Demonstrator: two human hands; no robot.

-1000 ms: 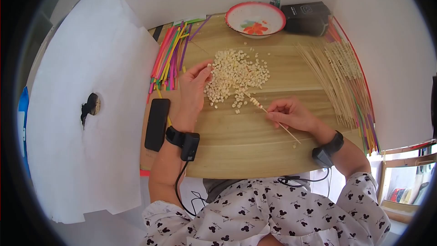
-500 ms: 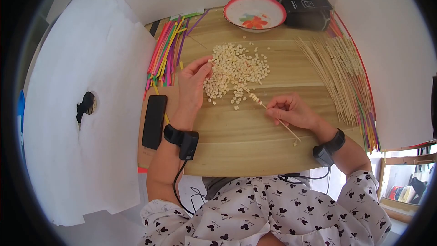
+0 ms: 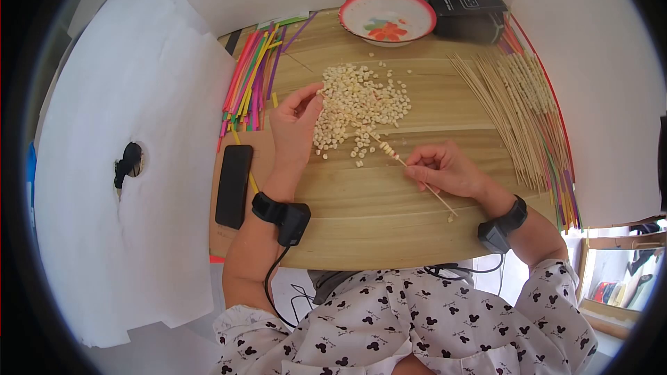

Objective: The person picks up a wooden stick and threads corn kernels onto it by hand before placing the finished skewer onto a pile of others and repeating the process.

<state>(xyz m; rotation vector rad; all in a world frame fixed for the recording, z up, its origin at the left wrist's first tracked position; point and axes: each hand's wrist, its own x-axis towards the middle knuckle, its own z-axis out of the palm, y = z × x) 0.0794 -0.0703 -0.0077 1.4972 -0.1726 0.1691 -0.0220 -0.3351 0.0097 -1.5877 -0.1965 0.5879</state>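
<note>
My right hand [image 3: 445, 169] pinches a thin wooden skewer [image 3: 443, 201] that slants over the table. Several pale kernels are threaded near its upper end [image 3: 387, 148], which points toward a loose heap of pale, corn-like kernels [image 3: 358, 101]. At the left edge of that heap, my left hand [image 3: 295, 121] has its thumb and forefinger drawn together. Whatever lies between those fingertips is too small to make out. Both wrists wear black devices with cables.
Bare skewers [image 3: 490, 114] and threaded ones [image 3: 531, 83] lie along the right side. Colourful strips [image 3: 253, 76] and a black phone [image 3: 234, 186] are at the left. A red-rimmed bowl [image 3: 354, 5] and black box [image 3: 467, 5] stand at the back. White panels [image 3: 83, 167] flank the table.
My left hand has shifted very slightly at the heap's edge, and its wrist has turned a little. My right hand and the skewer look almost unmoved.
</note>
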